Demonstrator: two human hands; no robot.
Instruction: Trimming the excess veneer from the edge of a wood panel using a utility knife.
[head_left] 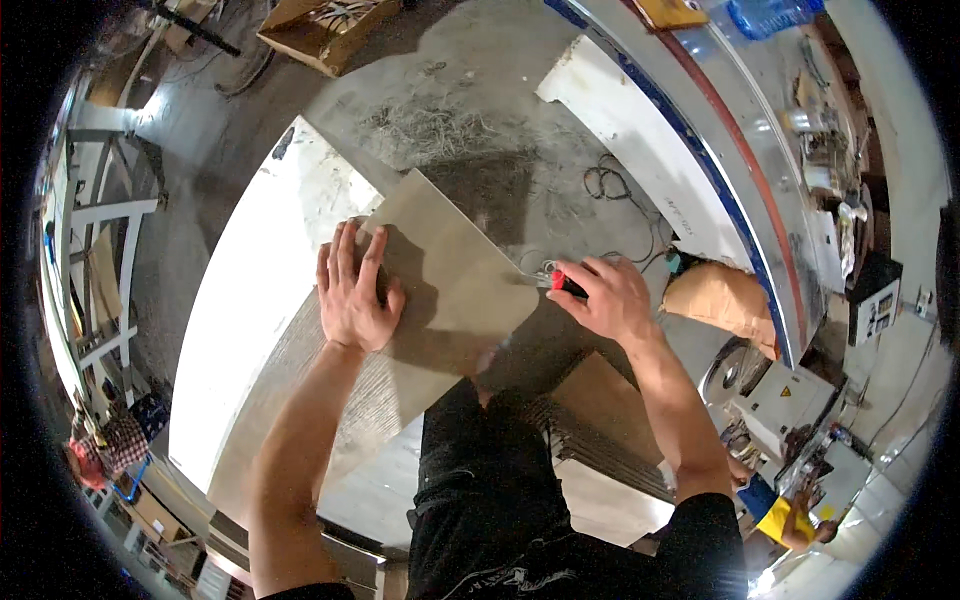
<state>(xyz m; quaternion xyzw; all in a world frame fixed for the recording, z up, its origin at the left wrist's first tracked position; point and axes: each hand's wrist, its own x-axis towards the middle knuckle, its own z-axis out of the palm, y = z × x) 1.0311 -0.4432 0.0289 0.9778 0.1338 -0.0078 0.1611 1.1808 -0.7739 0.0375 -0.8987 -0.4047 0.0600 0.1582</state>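
Sheet (455, 265) lies askew over the stack (325, 405), seemingly overhanging its right edge, one corner toward the right hand (615, 300). If that overhang is poorly supported, pressure from the tool (569, 284) could tip or bend it. A light left-hand hold might let it skid across the stack, and a slipping tool could scratch its face or swing toward the legs (480, 460). The left hand (355, 298) rests palm-down near its left edge, fingers spread, its grip released; how hard it presses, I cannot tell. The right grip is closed around the tool's handle, thumb and index finger forward, elbow bent. Whether the tip touches the sheet is unclear.
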